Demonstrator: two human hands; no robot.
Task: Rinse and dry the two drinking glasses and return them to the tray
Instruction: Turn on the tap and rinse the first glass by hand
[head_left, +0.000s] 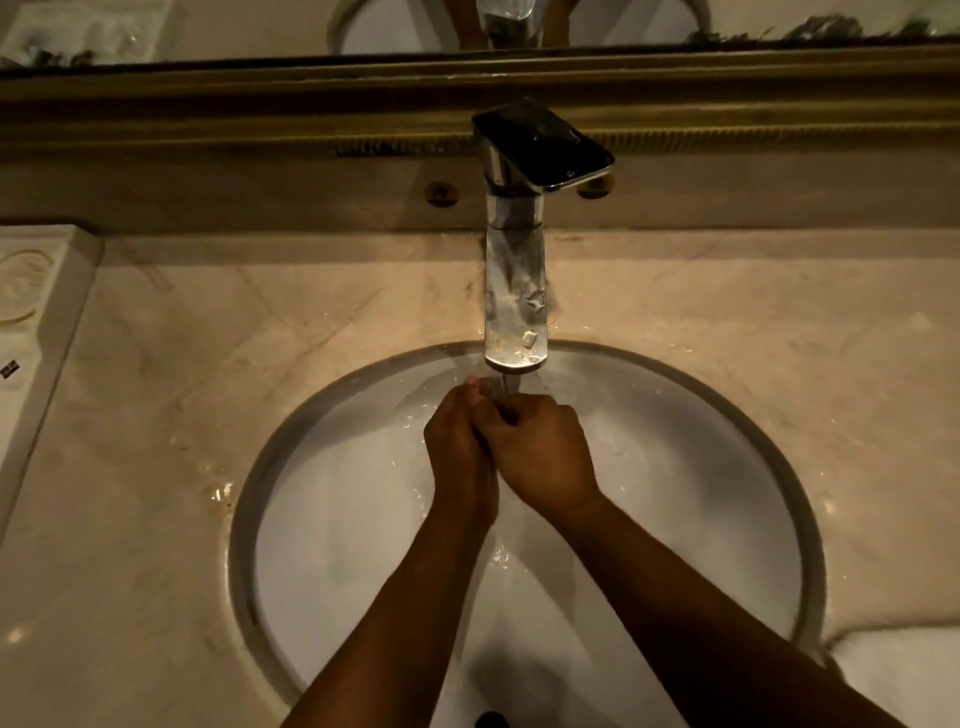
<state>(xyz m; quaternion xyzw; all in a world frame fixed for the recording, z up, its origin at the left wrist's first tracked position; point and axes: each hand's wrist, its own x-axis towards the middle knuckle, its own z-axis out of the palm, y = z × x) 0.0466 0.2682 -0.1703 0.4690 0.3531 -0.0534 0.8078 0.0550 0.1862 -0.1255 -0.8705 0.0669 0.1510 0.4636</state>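
Observation:
Both hands are pressed together under the running tap (514, 291), over the round white sink (322, 467). My left hand (460, 452) is held edge-on with its fingers straight, the tips reaching the water stream. My right hand (543, 452) is curled against the left palm and fingers. No drinking glass shows in either hand or anywhere in view. Water runs down between the hands into the basin.
A beige marble counter (182, 415) surrounds the sink, with water drops along the rim. A white tray or box edge (31, 312) lies at the far left. A white towel (904, 675) sits at the lower right. A framed mirror (260, 31) stands behind the tap.

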